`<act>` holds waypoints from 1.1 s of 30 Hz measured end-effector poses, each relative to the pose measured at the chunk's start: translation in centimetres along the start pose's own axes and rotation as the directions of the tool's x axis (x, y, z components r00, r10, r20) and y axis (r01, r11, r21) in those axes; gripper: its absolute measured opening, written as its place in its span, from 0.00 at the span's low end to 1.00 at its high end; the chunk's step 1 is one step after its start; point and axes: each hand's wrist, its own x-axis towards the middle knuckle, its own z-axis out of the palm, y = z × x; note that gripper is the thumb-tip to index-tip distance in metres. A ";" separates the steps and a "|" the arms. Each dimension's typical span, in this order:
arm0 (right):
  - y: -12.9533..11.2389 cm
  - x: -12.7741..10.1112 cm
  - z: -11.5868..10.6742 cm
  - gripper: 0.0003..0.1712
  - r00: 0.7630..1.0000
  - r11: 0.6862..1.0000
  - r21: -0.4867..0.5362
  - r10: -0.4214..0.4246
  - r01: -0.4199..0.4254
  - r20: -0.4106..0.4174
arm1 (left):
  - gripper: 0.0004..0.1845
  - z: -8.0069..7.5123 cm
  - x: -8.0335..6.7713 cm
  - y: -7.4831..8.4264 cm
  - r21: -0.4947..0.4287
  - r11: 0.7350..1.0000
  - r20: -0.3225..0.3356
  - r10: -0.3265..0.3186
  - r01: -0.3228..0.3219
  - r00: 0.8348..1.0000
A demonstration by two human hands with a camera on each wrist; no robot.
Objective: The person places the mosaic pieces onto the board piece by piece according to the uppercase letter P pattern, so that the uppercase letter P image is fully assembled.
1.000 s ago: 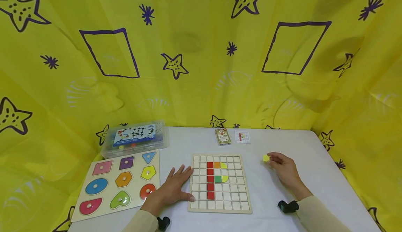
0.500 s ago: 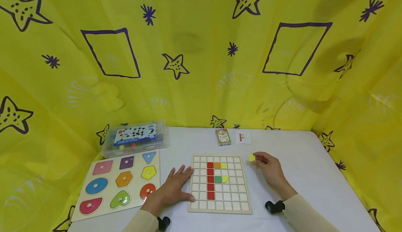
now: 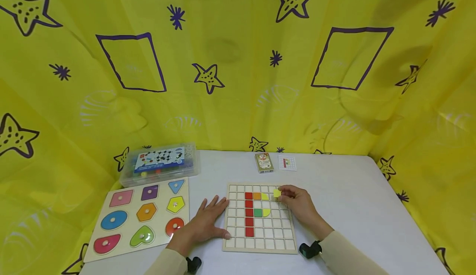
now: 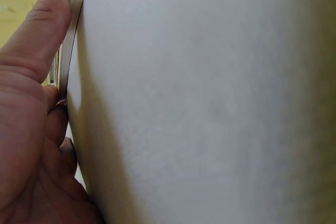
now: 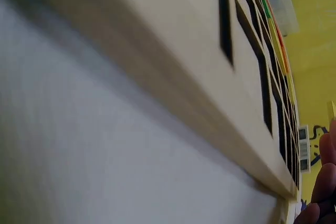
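A wooden grid board (image 3: 260, 248) lies on the white table, with red, orange, green and yellow tiles set in its upper middle cells. My right hand (image 3: 297, 202) hovers over the board's upper right and pinches a small yellow tile (image 3: 277, 193) between thumb and fingertips. My left hand (image 3: 206, 223) lies flat on the table with its fingers spread, pressing against the board's left edge (image 4: 71, 40). The right wrist view shows the board's side (image 5: 210, 103) from very low and only fingertips (image 5: 325, 182) at the right border.
A shape puzzle board (image 3: 139, 217) with coloured pegged pieces lies to the left. Behind it stands a clear plastic box (image 3: 160, 163). A card box (image 3: 263, 162) and a pattern card (image 3: 287, 162) lie at the back. Yellow patterned cloth surrounds the table.
My right hand has carried the yellow tile leftwards from the bare table on the right to above the board's upper right cells. The left hand has stayed put.
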 end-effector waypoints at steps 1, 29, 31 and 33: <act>-0.1 -0.1 0.3 0.14 1.000 1.000 0.004 -0.011 0.011 0.012 | 0.59 0.0 0.0 0.0 -0.001 1.000 -0.001 0.000 0.000 1.000; -0.9 -1.0 3.0 0.10 0.993 0.953 -0.284 -0.078 0.101 0.094 | 0.60 0.0 0.2 -0.3 -0.003 1.000 0.000 0.014 -0.014 1.000; -0.9 -1.0 3.0 0.10 0.992 0.953 -0.282 -0.084 0.107 0.091 | 0.60 0.0 0.1 -0.3 -0.003 1.000 0.000 0.014 -0.014 1.000; -1.0 -1.1 3.0 0.09 0.992 0.954 -0.279 -0.089 0.111 0.088 | 0.60 0.0 0.1 -0.2 -0.006 1.000 0.001 0.014 -0.014 1.000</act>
